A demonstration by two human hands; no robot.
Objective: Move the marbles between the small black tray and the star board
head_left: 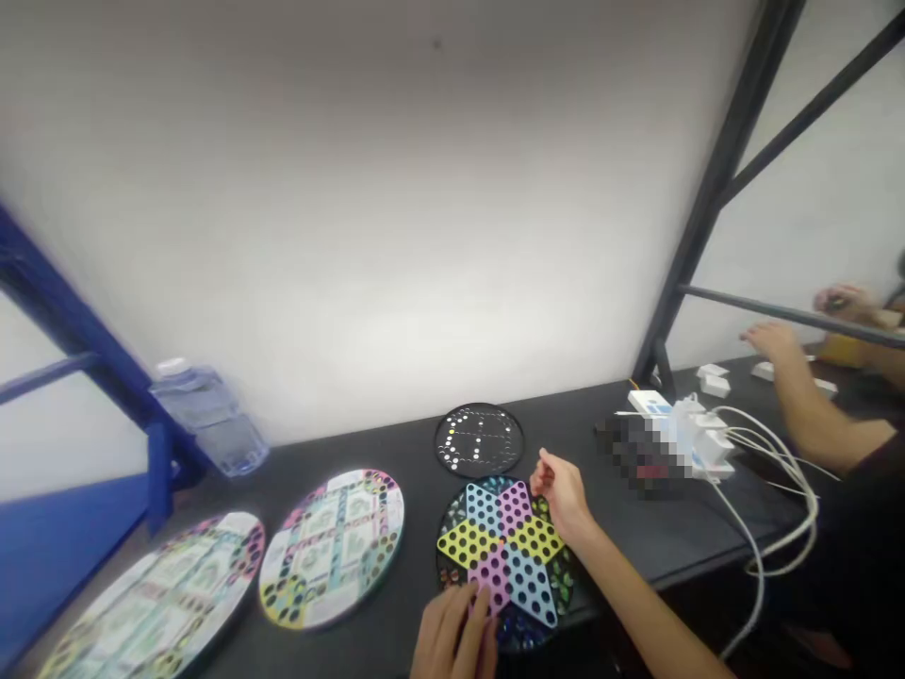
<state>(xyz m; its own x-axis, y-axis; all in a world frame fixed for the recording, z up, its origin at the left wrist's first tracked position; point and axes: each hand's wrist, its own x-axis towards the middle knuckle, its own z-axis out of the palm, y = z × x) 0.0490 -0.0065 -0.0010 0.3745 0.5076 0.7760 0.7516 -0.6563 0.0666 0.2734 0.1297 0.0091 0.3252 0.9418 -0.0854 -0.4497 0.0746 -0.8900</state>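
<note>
Star-patterned checkers board [503, 539]: lying flat on the dark table [636, 552], centre-near.
Left hand [452, 634]: resting on its near edge, fingers together, grip unclear.
Right hand [564, 495]: hovering at its right edge, thumb and fingers apart.

A workroom: game boards [495, 538] and power adapters [714, 443] on a black workbench [636, 538].

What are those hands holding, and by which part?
The left hand touches the pink point of a Chinese checkers board; the right hand's fingers pinch above its rim, but whether they hold anything cannot be told.
</note>
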